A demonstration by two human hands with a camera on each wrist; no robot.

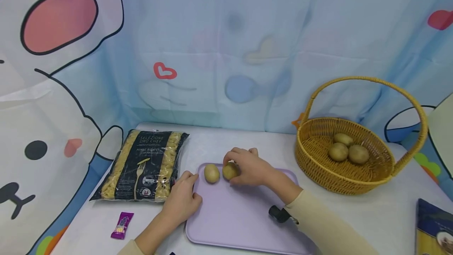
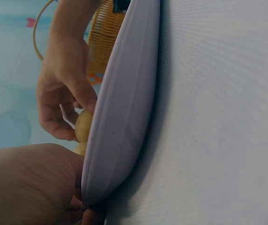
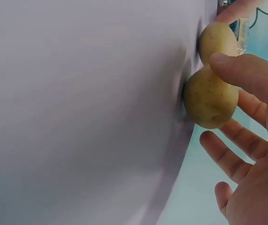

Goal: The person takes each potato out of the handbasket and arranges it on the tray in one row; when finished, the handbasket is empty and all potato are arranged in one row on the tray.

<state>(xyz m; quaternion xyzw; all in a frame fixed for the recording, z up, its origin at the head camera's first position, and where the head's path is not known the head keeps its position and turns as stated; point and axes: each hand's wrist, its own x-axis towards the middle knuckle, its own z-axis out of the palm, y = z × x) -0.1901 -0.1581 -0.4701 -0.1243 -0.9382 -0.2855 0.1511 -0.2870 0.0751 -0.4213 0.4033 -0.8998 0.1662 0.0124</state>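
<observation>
on the white desk (image 1: 219, 141) lies a lilac tray (image 1: 244, 223), and two potatoes sit side by side near its far edge, at about 11 o'clock on the tray. the right hand (image 1: 249, 167) rests over the right potato (image 1: 230, 171); in the right wrist view the thumb lies on top of that potato while the other fingers (image 3: 230, 157) are spread and relaxed behind it, so the grip is loose, touching rather than clamped. the left potato (image 1: 211, 173) lies just beside the right one, about touching it, with no hand on it. the left hand (image 1: 182, 202) sits at the tray's left edge, at 9 o'clock; in the left wrist view its fingers are curled round the rim, pinching it, and that side of the tray looks tilted up from the desk.

at 3 o'clock from the tray stands a wicker basket (image 1: 318, 168) with a hoop handle, holding three more potatoes (image 1: 347, 150) huddled together. at 9 o'clock lies a dark bag of pasta (image 1: 143, 165), and at 8 o'clock, near the desk's front edge, a small purple sachet (image 1: 122, 225). a dark packet (image 1: 434, 227) shows at 4 o'clock, cut by the frame. a black wrist device (image 1: 279, 213) sits on the right sleeve. a pale blue cartoon curtain (image 1: 226, 42) hangs behind.
</observation>
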